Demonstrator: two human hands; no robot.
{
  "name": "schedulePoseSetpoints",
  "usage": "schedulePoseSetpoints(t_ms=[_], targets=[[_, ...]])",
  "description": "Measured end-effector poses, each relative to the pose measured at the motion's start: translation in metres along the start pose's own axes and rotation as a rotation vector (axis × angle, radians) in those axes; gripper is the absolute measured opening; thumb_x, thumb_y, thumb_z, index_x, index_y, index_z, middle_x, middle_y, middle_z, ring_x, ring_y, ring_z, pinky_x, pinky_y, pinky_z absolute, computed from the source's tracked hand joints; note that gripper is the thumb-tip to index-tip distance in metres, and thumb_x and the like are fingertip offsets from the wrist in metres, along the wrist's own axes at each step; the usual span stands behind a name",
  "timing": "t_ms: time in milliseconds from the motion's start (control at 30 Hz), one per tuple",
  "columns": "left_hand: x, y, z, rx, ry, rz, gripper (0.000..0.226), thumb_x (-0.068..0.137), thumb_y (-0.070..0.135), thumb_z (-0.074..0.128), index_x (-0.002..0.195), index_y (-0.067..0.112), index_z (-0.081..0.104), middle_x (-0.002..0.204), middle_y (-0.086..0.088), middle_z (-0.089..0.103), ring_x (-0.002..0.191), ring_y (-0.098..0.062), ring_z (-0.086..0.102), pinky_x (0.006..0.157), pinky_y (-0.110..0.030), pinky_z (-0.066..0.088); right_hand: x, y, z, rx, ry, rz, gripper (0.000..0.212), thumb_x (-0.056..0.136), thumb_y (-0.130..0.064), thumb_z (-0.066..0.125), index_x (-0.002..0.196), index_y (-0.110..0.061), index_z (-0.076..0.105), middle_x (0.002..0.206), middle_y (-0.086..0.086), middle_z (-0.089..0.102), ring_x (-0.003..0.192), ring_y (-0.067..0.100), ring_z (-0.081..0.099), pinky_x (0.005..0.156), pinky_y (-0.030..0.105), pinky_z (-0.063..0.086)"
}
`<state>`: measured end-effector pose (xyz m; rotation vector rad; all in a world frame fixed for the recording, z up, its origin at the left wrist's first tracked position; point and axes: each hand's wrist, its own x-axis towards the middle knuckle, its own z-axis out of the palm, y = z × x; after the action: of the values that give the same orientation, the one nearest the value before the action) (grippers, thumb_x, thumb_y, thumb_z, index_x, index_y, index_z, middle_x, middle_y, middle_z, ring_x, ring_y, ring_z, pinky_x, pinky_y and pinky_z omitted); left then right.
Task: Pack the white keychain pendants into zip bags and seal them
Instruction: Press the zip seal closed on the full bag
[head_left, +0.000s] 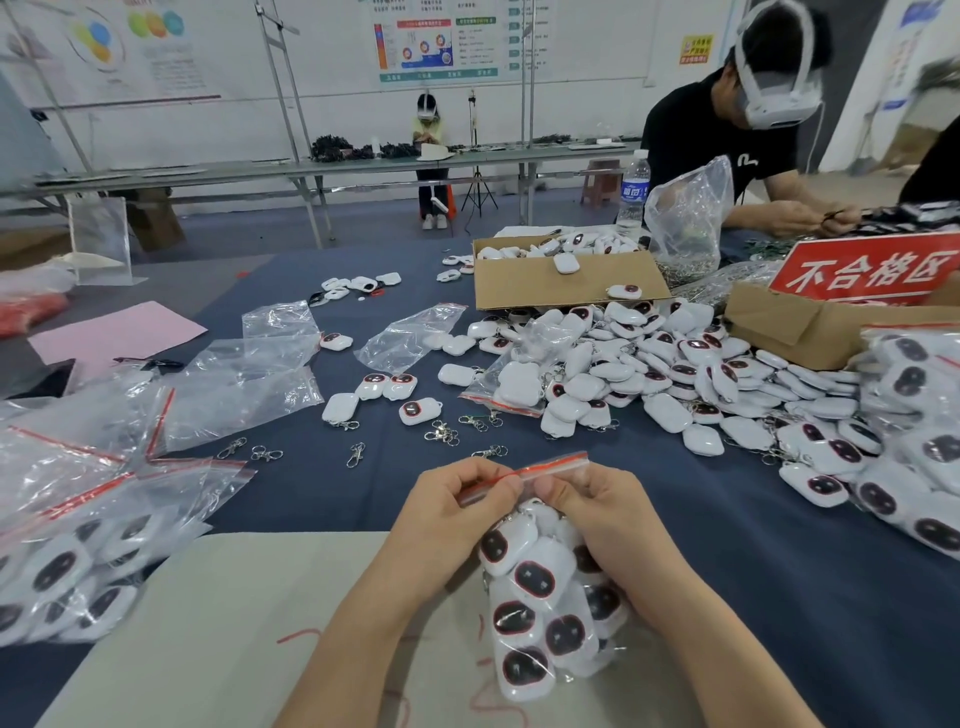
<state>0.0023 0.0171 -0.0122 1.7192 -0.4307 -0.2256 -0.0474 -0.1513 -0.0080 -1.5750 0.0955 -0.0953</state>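
Nearby, pendants (649, 374), clasps (442, 432) and empty bags (249, 384) surround the pinched zip bag (540, 603).

Single head-worn view, looking forward and down across the table (779, 597) from its near edge; left hand (457, 514) and right hand (608, 519) sit close under the lens, wide angle reaching the far wall (322, 78).

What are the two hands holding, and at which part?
The left hand and right hand pinch a filled zip bag by its red zip strip at the top.
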Motion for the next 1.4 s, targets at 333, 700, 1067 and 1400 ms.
schedulePoseSetpoints(t_ms=[333,700,1067,1400], targets=[[-0.0013,0.0006,-0.0031,0.010,-0.004,-0.001,0.012,0.095,0.028,0.070,0.084,0.028,0.075,0.077,0.004,0.075,0.067,-0.006,0.065,0.062,-0.017,0.050,0.0019,0.0054,-0.0013,-0.016,0.047,-0.024,0.017,0.098,-0.033,0.063,0.085,-0.028,0.073,0.089,0.000,0.079,0.082,0.017,0.076,0.066,0.020,0.057],[-0.0009,-0.0016,0.0007,0.011,-0.013,0.041,0.012,0.094,0.036,0.071,0.087,0.027,0.075,0.081,0.000,0.075,0.070,-0.009,0.064,0.064,-0.022,0.051,0.0017,0.0022,-0.0010,-0.038,0.032,-0.064,0.011,0.095,-0.022,0.068,0.087,-0.018,0.074,0.089,0.008,0.076,0.090,0.035,0.070,0.078,0.040,0.058],[-0.0010,0.0014,-0.0014,0.003,-0.019,0.014,0.011,0.096,0.027,0.069,0.087,0.021,0.071,0.086,-0.011,0.073,0.073,-0.013,0.063,0.069,-0.027,0.051,0.0041,0.0039,-0.0002,0.082,0.063,-0.032,0.016,0.095,-0.036,0.066,0.086,-0.027,0.075,0.092,0.003,0.079,0.085,0.022,0.076,0.074,0.029,0.059],[-0.0004,0.0010,0.0005,0.053,0.038,0.059,0.014,0.096,0.024,0.069,0.083,0.024,0.072,0.077,-0.007,0.071,0.064,-0.007,0.057,0.060,-0.018,0.047,0.0053,0.0064,0.0001,0.040,0.071,-0.080,0.010,0.094,-0.030,0.069,0.089,-0.027,0.076,0.093,0.000,0.079,0.089,0.016,0.075,0.075,0.022,0.057]])
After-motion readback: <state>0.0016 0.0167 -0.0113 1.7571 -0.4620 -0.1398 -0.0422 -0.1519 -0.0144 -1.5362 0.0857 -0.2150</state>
